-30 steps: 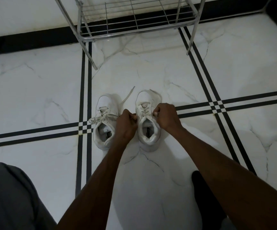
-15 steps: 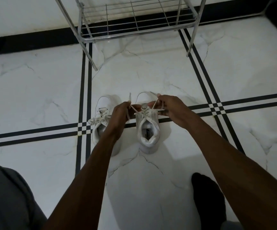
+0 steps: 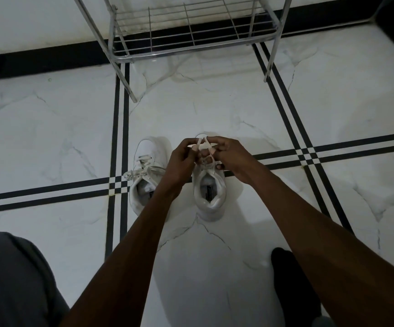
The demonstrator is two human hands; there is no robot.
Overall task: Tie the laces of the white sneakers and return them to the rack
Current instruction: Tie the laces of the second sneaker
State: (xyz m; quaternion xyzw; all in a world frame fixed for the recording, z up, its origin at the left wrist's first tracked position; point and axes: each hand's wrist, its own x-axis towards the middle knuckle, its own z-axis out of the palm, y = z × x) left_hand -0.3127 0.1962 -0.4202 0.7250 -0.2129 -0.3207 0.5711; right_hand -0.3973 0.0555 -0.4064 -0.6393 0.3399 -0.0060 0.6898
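Note:
Two white sneakers stand side by side on the marble floor, toes pointing away from me. The left sneaker (image 3: 145, 175) has its laces in a bow. Over the front of the right sneaker (image 3: 210, 192) my left hand (image 3: 183, 161) and my right hand (image 3: 232, 156) meet, each pinching a lace end. The laces (image 3: 203, 143) cross in a loop between my fingers. My hands hide the right sneaker's toe and eyelets. The metal wire rack (image 3: 191, 31) stands beyond the shoes, against the wall.
The rack's slanted legs (image 3: 125, 74) reach down onto the floor just past the sneakers. My grey-clad knee (image 3: 9, 279) fills the bottom left, and my foot in a black sock (image 3: 292, 286) rests at the bottom right. Black stripes cross the white floor.
My hands, apart at the shoe's sides a second ago, have drawn the lace ends forward and come together over the right sneaker's toe, crossing the laces into a loop.

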